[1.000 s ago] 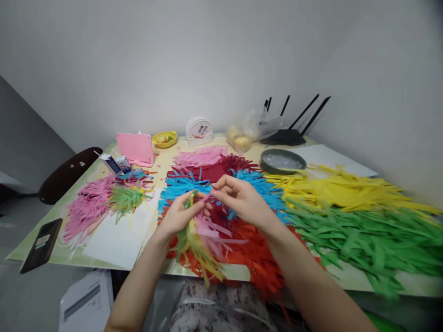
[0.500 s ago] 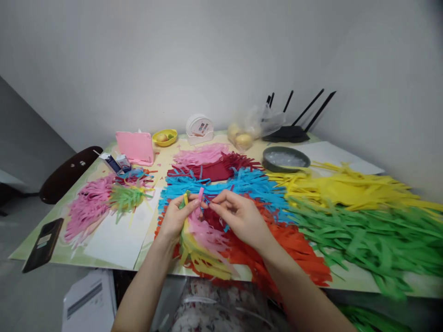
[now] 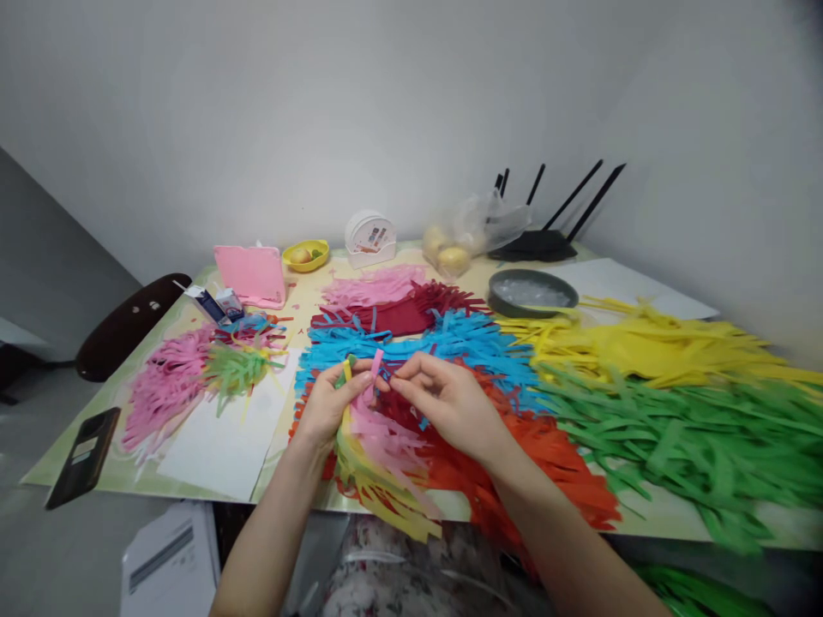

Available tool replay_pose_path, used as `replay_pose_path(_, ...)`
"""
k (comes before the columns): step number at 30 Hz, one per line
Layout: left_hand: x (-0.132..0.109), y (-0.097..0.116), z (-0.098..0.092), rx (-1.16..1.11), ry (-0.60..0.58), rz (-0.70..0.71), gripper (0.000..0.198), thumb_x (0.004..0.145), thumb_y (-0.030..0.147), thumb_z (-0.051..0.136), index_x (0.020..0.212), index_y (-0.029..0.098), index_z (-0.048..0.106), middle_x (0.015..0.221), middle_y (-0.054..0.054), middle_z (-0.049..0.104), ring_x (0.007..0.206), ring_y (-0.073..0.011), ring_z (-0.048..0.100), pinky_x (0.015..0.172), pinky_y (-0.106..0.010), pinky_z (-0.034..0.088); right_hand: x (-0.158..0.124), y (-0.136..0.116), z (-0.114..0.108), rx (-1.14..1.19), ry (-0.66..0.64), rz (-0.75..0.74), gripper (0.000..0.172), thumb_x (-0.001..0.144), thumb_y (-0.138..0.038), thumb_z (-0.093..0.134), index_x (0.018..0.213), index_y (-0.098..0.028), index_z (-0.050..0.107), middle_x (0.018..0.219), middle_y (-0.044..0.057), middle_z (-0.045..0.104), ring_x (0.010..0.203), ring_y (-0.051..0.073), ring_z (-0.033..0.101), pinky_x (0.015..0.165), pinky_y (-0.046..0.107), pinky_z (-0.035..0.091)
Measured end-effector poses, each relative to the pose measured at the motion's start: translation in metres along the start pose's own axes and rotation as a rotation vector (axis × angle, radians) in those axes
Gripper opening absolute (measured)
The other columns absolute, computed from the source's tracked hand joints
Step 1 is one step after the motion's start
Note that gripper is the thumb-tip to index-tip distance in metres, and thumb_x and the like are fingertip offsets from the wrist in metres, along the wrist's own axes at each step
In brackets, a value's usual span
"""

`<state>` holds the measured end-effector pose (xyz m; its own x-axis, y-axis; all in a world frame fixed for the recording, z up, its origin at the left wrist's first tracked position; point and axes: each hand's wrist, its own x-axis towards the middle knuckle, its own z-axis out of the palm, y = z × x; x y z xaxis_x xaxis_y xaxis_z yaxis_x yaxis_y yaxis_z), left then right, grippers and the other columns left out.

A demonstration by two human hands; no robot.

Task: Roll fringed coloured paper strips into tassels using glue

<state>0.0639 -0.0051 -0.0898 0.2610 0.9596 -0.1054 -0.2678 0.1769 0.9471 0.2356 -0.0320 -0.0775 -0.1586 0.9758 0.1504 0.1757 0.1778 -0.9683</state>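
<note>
My left hand [image 3: 331,403] is closed around a bunch of paper strips [image 3: 379,463] in yellow, pink and green, whose ends hang down over the table's front edge. My right hand [image 3: 447,398] pinches a strip at the top of that bunch, fingertips touching those of the left hand. Both hands hover above an orange fringed sheet [image 3: 546,463] and a blue fringed sheet [image 3: 463,343].
Green [image 3: 694,446], yellow [image 3: 643,343], dark red [image 3: 399,317] and pink fringed paper [image 3: 167,386] cover the table. A grey bowl [image 3: 533,293], router [image 3: 533,244], bagged fruit [image 3: 453,248], yellow dish [image 3: 307,254], pink tablet stand [image 3: 250,276] and black phone [image 3: 83,454] lie around.
My hands have dropped slightly toward the table with the bunch. The right fingers have shifted along the strip at the top; the grip itself has not changed.
</note>
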Motion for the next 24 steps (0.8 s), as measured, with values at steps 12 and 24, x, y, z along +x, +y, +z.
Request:
replay_pose_path(12, -0.002, 0.002, 0.002, 0.439, -0.178, 0.138, 0.024, 0.075, 0.038, 0.075, 0.075, 0.013, 0.072, 0.073, -0.004, 0.07, 0.07, -0.0153, 0.059, 0.07, -0.025, 0.043, 0.007, 0.014, 0.001, 0.344, -0.082, 0.089, 0.035, 0.076, -0.051, 0.071, 0.079, -0.019, 0.055, 0.055, -0.004, 0.059, 0.038, 0.007, 0.042, 0.035, 0.019, 0.031)
replay_pose_path(24, 0.001, 0.009, -0.009, 0.631, -0.075, 0.265, 0.029, 0.088, 0.041, 0.058, 0.09, 0.017, 0.072, 0.076, -0.002, 0.065, 0.074, -0.0158, 0.057, 0.069, -0.024, 0.043, -0.007, -0.005, -0.01, 0.067, 0.316, -0.232, 0.01, 0.086, -0.031, 0.065, 0.09, -0.023, 0.066, 0.071, 0.0, 0.067, 0.055, 0.013, 0.059, 0.049, 0.024, 0.045)
